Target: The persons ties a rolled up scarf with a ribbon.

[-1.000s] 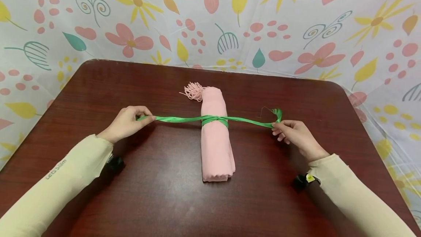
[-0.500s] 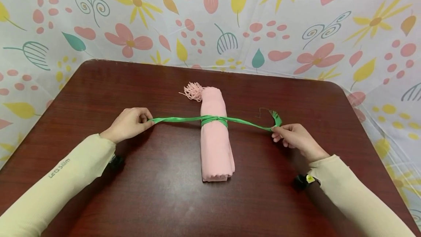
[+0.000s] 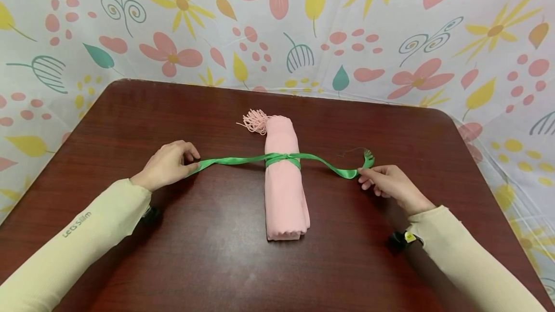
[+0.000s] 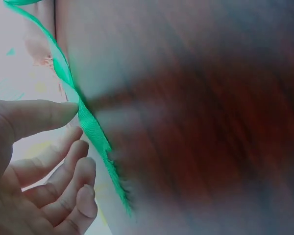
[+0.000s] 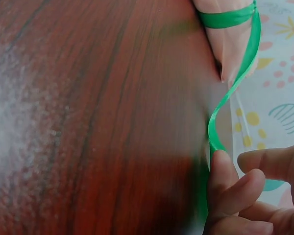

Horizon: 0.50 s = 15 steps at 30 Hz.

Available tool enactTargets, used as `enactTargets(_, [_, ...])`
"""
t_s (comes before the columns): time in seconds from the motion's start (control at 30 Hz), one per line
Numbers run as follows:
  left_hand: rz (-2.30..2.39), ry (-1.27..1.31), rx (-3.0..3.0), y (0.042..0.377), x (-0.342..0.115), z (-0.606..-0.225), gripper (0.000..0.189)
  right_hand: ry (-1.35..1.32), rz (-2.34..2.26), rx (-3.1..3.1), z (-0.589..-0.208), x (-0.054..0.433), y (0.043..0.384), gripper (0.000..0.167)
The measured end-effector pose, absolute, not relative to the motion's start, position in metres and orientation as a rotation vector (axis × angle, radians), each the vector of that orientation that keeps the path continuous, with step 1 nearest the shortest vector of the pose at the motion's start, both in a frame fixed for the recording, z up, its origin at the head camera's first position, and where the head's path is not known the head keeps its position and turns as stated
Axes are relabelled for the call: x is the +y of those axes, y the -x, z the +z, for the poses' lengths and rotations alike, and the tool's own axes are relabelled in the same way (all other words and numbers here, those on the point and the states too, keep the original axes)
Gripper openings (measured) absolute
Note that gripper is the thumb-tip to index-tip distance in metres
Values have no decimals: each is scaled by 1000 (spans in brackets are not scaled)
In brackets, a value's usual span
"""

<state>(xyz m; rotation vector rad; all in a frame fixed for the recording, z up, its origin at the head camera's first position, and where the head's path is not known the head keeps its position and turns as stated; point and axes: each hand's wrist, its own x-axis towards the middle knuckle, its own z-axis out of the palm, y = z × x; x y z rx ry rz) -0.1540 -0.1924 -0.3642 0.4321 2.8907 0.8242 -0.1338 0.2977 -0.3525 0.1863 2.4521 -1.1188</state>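
A rolled pink cloth [image 3: 284, 201] with a fringe of pink threads [image 3: 255, 122] lies in the middle of the table. A green ribbon [image 3: 235, 160] is wound round it and knotted on top, its two tails running out left and right. At the left tail, my left hand [image 3: 166, 165] has its thumb [image 4: 44, 117] against the ribbon, the other fingers spread apart from it. My right hand [image 3: 392, 184] is at the right tail, which sags in a curve. One fingertip [image 5: 221, 164] overlaps the ribbon in the right wrist view, with a gap to the digit opposite.
The dark brown wooden table [image 3: 225, 273] has rounded far corners. Behind it hangs a white flower-patterned cloth [image 3: 260, 28]. Frayed threads curl up at the ribbon's right end [image 3: 368, 158].
The ribbon's tails were stretched nearly straight; now they are slacker, the right one dipping toward the table. My left fingers have parted from the thumb. The right hand has shifted slightly down.
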Motion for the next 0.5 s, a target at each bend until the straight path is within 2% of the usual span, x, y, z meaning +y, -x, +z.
enactTargets(0.3, [871, -454, 2950, 155, -190, -361, 5, -162, -1154, 2455, -354, 299, 133, 45])
enactTargets(0.5, [886, -482, 2959, 155, -187, -358, 8, -150, -1204, 2462, -352, 298, 132, 43])
